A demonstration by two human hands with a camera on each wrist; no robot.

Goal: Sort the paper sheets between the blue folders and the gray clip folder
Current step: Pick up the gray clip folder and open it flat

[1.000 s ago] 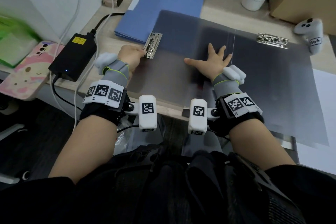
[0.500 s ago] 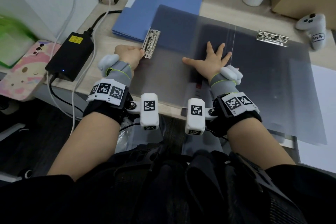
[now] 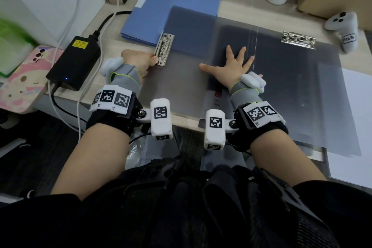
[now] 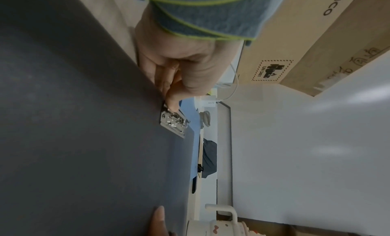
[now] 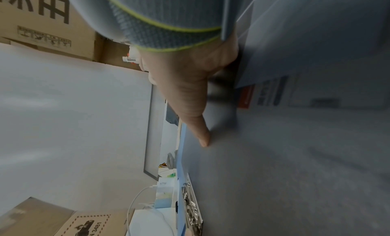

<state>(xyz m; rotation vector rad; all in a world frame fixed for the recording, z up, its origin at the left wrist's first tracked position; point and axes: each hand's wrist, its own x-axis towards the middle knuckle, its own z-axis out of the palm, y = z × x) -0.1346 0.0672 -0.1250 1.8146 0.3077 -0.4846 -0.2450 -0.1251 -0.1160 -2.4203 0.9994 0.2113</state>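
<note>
Pinching the near end of the metal clip (image 3: 164, 49) with my left hand (image 3: 138, 61), I keep my right hand (image 3: 231, 66) flat, fingers spread, on the open gray clip folder (image 3: 281, 90), which lies across the desk before me. Beyond my left grip the blue folders (image 3: 171, 4) sit partly under the gray cover. Left of that hand lies a black power brick (image 3: 74, 62). A second clip (image 3: 299, 40) and a white controller (image 3: 346, 30) sit beyond my right hand; a paper sheet (image 3: 354, 127) lies to its right.
</note>
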